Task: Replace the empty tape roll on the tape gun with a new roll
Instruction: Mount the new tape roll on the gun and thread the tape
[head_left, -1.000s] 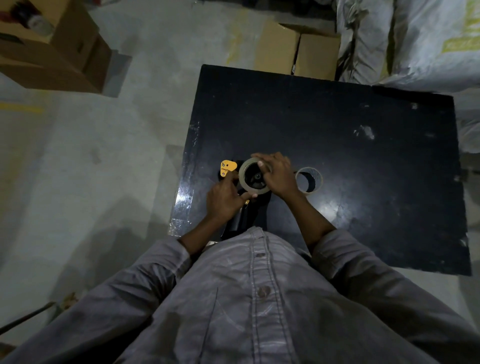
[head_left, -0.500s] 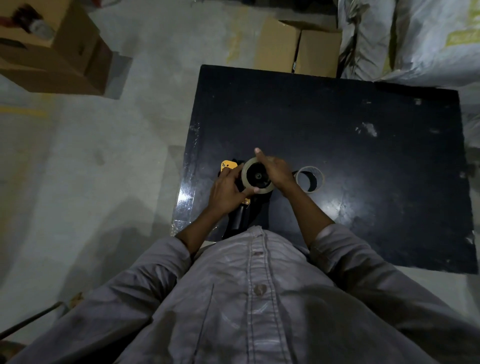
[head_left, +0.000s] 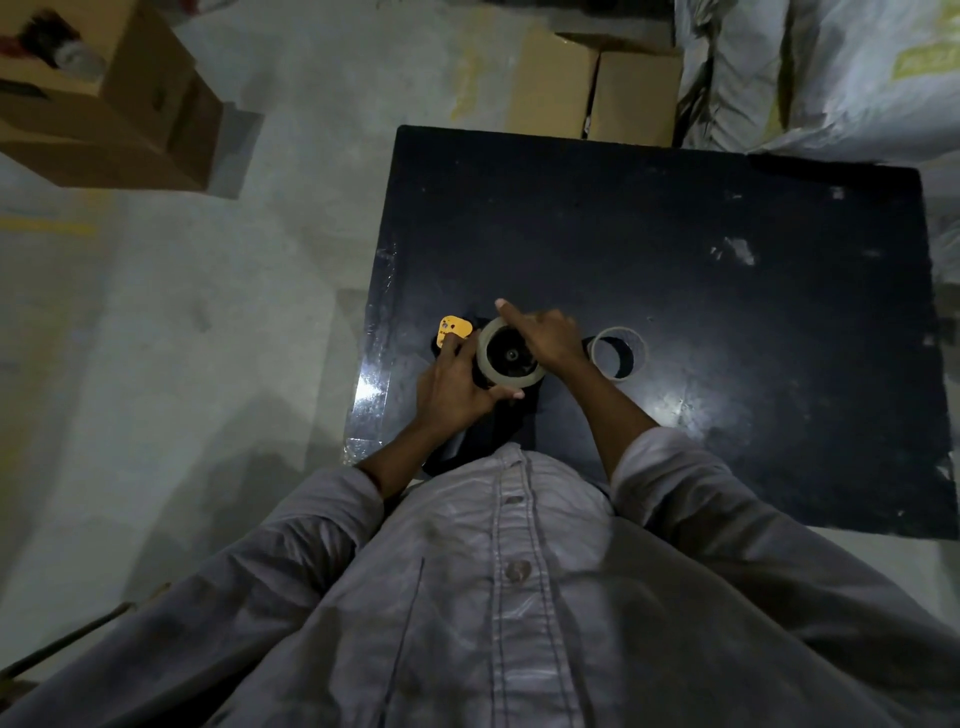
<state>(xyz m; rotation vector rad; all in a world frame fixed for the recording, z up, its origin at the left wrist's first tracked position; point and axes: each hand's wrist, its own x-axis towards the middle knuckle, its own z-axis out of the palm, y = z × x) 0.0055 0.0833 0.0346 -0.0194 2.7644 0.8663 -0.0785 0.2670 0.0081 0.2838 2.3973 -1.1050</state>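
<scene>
A black tape gun (head_left: 493, 426) with a yellow tab (head_left: 454, 329) lies near the front left edge of the black table (head_left: 727, 322). A pale tape roll (head_left: 491, 364) sits over the gun's dark hub. My left hand (head_left: 457, 389) grips the gun body and the roll's lower left rim, thumb under the roll. My right hand (head_left: 545, 338) rests on the roll's upper right side with the index finger stretched along its top edge. A thin empty cardboard ring (head_left: 621, 353) lies flat on the table just right of my right hand.
Cardboard boxes (head_left: 597, 88) stand on the floor behind the table and another open box (head_left: 104, 98) at far left. White woven sacks (head_left: 831, 67) are piled at the back right. Concrete floor (head_left: 182, 312) runs along the table's left side.
My right index finger has stretched out along the roll's top edge and my left thumb has slid under the roll. The roll sits a little lower on the hub; the camera drifted slightly.
</scene>
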